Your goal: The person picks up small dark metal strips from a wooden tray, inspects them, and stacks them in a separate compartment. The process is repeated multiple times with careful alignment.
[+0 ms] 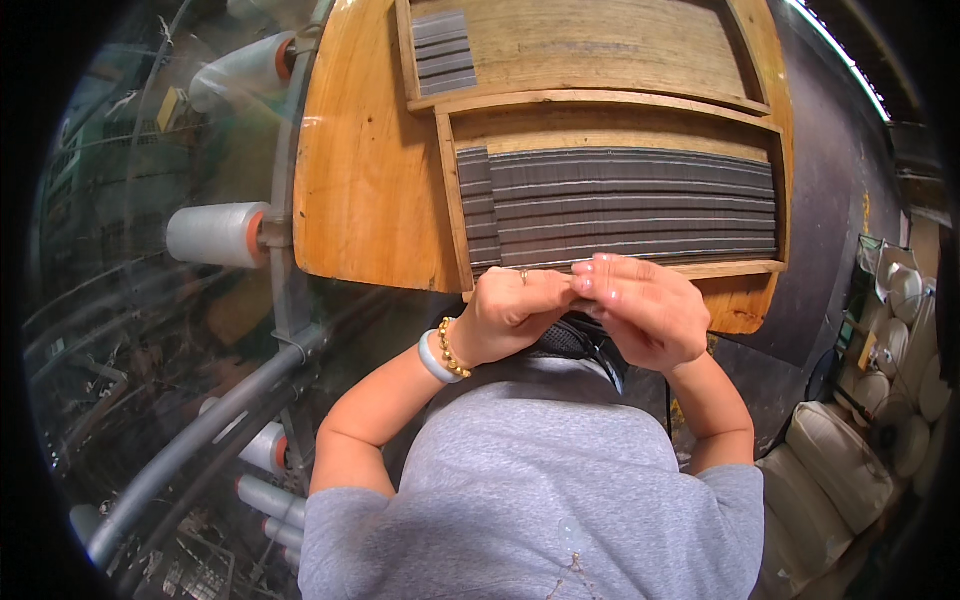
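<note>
My left hand point(521, 304) and my right hand point(652, 311) meet in front of my waist, just over the near edge of a wooden tray point(448, 199). Their fingertips touch and hide whatever may be between them, so I cannot tell if a thing is held. Inside the tray lies a wide, tightly packed row of thin dark strips point(637, 199), apparently metal, with pale lines running across it. A narrower block of similar strips point(478, 206) sits at its left end.
Beyond it a second wooden tray point(600, 45) holds a small block of grey strips point(444, 52). Both trays rest on a wooden tabletop point(367, 187). To the left are a metal rail point(217, 420) and white yarn cones point(217, 234). White bundles point(840, 465) lie at lower right.
</note>
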The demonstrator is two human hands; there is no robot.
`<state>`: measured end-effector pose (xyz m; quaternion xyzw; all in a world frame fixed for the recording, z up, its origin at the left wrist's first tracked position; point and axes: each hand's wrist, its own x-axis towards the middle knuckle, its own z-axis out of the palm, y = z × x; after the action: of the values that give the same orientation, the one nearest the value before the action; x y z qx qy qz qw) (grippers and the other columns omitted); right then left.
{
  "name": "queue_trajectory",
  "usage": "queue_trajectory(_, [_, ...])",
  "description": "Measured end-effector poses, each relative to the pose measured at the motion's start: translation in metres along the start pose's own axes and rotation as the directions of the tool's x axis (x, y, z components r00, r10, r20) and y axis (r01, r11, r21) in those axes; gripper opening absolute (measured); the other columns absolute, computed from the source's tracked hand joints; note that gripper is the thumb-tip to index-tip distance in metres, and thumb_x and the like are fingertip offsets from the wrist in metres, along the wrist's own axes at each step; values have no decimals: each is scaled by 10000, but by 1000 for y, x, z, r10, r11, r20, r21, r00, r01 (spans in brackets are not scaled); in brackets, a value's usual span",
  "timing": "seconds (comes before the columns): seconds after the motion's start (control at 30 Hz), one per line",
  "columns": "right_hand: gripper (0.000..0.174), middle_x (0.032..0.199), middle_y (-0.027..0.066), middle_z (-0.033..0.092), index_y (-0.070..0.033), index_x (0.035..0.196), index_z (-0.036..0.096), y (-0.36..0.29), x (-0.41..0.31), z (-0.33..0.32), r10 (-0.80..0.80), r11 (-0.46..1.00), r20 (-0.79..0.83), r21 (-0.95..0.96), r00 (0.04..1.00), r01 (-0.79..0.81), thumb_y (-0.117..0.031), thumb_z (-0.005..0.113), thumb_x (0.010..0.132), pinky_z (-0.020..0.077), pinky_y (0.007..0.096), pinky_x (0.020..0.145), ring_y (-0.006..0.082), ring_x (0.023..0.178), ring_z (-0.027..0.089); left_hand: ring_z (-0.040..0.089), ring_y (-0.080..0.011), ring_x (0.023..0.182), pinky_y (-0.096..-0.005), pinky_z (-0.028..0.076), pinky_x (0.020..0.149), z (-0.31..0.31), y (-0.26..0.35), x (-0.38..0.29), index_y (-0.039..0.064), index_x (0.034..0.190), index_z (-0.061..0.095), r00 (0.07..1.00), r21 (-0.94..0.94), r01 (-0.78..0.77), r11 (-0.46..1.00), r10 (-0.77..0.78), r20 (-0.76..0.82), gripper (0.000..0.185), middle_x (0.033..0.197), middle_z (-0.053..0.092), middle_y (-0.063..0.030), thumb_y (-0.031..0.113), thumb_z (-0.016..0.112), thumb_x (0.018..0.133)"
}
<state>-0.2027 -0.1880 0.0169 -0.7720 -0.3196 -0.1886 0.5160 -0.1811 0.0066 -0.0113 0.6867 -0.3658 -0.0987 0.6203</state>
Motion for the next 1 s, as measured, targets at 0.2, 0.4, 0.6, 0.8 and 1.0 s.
queue_trajectory(0.2, [395, 1004, 140, 704, 40, 1229, 560, -6, 11, 5, 704, 594, 2, 547, 710, -590, 67, 635, 842, 574, 276, 753, 168, 950, 669, 651, -190, 1005, -307, 537, 889, -2, 25, 18, -46, 1171, 577, 808, -667, 544, 509, -531, 254, 360, 1109, 650, -125, -60, 657, 821])
queue_trajectory(0.4, [375, 993, 150, 705, 42, 1216, 565, 1, 15, 5, 802, 413, 65, 657, 593, -631, 38, 652, 851, 491, 174, 523, 61, 742, 631, 637, -168, 1029, -289, 512, 914, -15, 39, 28, -35, 1265, 516, 718, -716, 624, 312, -591, 368, 414, 1133, 645, -110, -40, 568, 854])
queue_trajectory(0.6, [374, 986, 152, 704, 42, 1213, 563, -2, 17, 7, 794, 443, 28, 657, 607, -610, 36, 655, 850, 545, 210, 591, 98, 805, 657, 638, -157, 1015, -285, 524, 892, -13, 38, 29, -40, 1248, 540, 735, -714, 601, 359, -600, 316, 351, 1133, 649, -112, -44, 502, 899])
queue_trajectory(0.8, [381, 996, 156, 699, 45, 1216, 558, -2, 19, 9, 771, 487, 8, 637, 637, -597, 31, 660, 849, 570, 254, 732, 144, 895, 669, 652, -153, 977, -274, 545, 850, -12, 36, 28, -26, 1244, 551, 727, -723, 596, 349, -616, 302, 337, 1099, 661, -103, -17, 528, 908])
queue_trajectory(1.0, [384, 989, 156, 700, 45, 1218, 558, -3, 18, 7, 756, 522, 4, 600, 655, -606, 16, 670, 851, 567, 260, 750, 148, 907, 669, 657, -155, 971, -270, 551, 840, -10, 38, 29, -13, 1265, 536, 735, -732, 577, 362, -620, 274, 356, 1098, 662, -103, 9, 556, 910])
